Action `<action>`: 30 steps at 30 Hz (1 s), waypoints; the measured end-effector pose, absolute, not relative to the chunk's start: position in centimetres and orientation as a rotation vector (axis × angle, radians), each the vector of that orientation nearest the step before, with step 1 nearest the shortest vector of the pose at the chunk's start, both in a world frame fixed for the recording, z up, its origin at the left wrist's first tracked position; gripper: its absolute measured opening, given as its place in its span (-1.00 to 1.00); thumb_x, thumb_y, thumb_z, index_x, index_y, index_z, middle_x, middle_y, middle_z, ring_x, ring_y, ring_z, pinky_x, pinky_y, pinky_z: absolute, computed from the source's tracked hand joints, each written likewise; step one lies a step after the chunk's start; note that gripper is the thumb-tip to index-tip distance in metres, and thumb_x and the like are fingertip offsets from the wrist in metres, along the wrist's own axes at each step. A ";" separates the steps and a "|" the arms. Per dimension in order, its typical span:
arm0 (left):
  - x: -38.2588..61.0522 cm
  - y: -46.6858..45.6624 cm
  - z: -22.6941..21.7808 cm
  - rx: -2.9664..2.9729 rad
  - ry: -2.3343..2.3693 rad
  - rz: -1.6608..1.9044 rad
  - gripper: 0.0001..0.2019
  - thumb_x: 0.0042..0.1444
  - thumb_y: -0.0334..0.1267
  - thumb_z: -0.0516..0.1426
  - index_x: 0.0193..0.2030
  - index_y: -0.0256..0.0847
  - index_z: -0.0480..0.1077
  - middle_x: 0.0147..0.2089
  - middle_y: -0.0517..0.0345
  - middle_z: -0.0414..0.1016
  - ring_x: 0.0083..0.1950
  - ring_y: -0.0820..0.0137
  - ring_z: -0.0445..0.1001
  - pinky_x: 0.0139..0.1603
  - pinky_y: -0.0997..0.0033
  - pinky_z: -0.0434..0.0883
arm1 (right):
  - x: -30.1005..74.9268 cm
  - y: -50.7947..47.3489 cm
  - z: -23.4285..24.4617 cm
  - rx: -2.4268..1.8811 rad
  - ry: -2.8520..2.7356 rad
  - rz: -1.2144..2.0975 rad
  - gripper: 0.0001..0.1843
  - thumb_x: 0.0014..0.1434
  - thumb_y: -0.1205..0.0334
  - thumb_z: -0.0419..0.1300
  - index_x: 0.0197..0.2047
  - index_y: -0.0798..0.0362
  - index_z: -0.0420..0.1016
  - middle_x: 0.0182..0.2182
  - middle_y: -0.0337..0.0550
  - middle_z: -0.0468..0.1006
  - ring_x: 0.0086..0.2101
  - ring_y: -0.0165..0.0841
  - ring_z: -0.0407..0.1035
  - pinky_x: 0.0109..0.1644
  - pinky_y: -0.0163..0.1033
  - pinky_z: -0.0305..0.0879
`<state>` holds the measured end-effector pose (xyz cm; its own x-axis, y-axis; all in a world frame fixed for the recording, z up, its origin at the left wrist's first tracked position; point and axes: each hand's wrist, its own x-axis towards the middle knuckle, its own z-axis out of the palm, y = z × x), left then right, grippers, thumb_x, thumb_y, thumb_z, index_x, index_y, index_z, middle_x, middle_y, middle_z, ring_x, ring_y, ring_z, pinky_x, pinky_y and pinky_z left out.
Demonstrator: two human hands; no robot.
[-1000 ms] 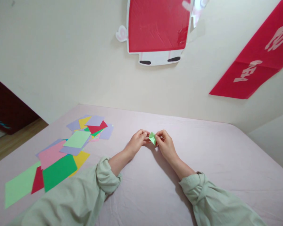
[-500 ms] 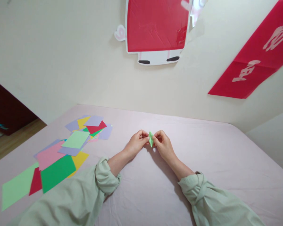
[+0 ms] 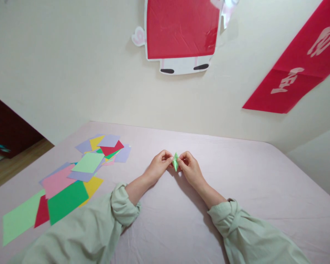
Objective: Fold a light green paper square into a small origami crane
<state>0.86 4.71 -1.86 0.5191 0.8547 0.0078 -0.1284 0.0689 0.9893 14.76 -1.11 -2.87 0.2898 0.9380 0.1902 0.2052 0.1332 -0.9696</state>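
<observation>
We angle left hand (image 3: 160,165) and right hand (image 3: 191,168) inward, both pinching green folded paper (image 3: 176,162); red banner (image 3: 299,60) upper-right of it illegible.

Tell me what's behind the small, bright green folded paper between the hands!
Beyond the folded paper lies a pale pink cloth. The left hand and right hand hold the paper by its sides. Whatever is directly behind the paper is covered, so I can't tell.

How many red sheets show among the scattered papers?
2: one red sheet at the far end, partly under a lavender sheet; another red sheet nearer, between a light green sheet and a dark green sheet. Others may be hidden.
</observation>
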 end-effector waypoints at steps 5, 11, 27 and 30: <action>0.7 4.8 -1.8 1.275 0.714 0.814 -0.73 -0.02 -0.13 0.26 -0.38 -0.24 0.28 -0.42 0.28 0.36 -0.37 0.51 0.39 -0.28 0.49 0.39 | 14.7 -1.2 -2.7 -1.331 -1.189 0.788 -0.75 0.16 0.03 0.19 -0.36 0.00 0.25 -0.54 -0.35 0.34 -0.56 -0.43 0.32 -0.47 -0.32 0.28; 0.7 4.8 -1.9 1.324 0.716 0.853 -0.72 -0.03 -0.13 0.27 -0.39 -0.22 0.28 -0.42 0.28 0.34 -0.38 0.51 0.38 -0.32 0.50 0.38 | 14.6 -1.2 -2.7 -1.314 -1.201 0.826 -0.74 0.15 0.02 0.20 -0.36 0.00 0.25 -0.56 -0.36 0.35 -0.58 -0.44 0.30 -0.46 -0.32 0.27; 0.7 4.2 -1.6 1.531 0.702 0.823 -0.82 0.01 -0.21 0.20 -0.43 -0.23 0.29 -0.47 0.29 0.28 -0.43 0.51 0.27 -0.37 0.50 0.27 | 14.6 -1.1 -2.0 -1.360 -1.209 0.718 -0.80 0.10 0.08 0.17 -0.43 0.02 0.35 -0.53 -0.29 0.37 -0.50 -0.41 0.26 -0.41 -0.31 0.22; 0.7 4.2 -1.6 1.548 0.688 0.812 -0.83 0.01 -0.22 0.19 -0.43 -0.22 0.29 -0.47 0.29 0.27 -0.43 0.50 0.26 -0.37 0.49 0.26 | 14.7 -1.0 -2.0 -1.359 -1.210 0.719 -0.79 0.11 0.07 0.17 -0.42 0.02 0.36 -0.52 -0.29 0.36 -0.49 -0.40 0.24 -0.40 -0.30 0.20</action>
